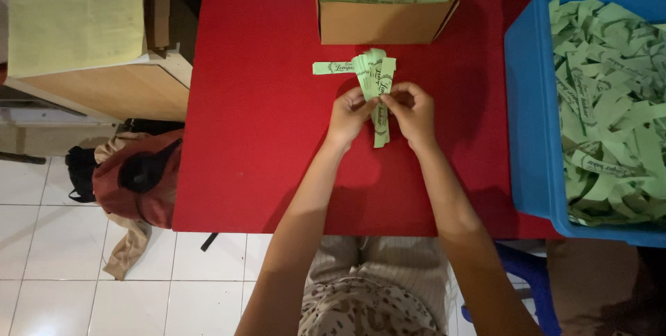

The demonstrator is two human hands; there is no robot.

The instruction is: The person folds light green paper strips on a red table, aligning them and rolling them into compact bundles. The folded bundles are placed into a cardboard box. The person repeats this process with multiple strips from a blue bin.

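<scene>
Between your two hands, at the middle of the red table [263,135], sits a small bundle of green paper strips [377,79]. Your left hand [349,115] and right hand [414,113] are drawn close together, fingertips pinched on the lower part of the bundle, so both are clamped on it. The strips fan a little above your fingers, and one loose strip [331,68] lies crosswise, sticking out to the left of the bundle.

To handle this well, keep both pinches near each other and square the edges before you tighten; judging by the fan at the far end, the stack would slip if you grip only one side. Press it flat against the table as you work.

Just beyond your hands stands an open cardboard box [385,25] with neatly stacked green strips. Well to the right of your right hand, a blue tub [531,121] holds a loose heap of the same strips. Off to your left, past the table edge, a wooden cabinet [111,79] and a reddish bag [142,180] rest by the tiled floor.

Your fingertips hide what they are doing to the bundle; any band or fold there cannot be made out. Both box and tub are cut off by the frame.
</scene>
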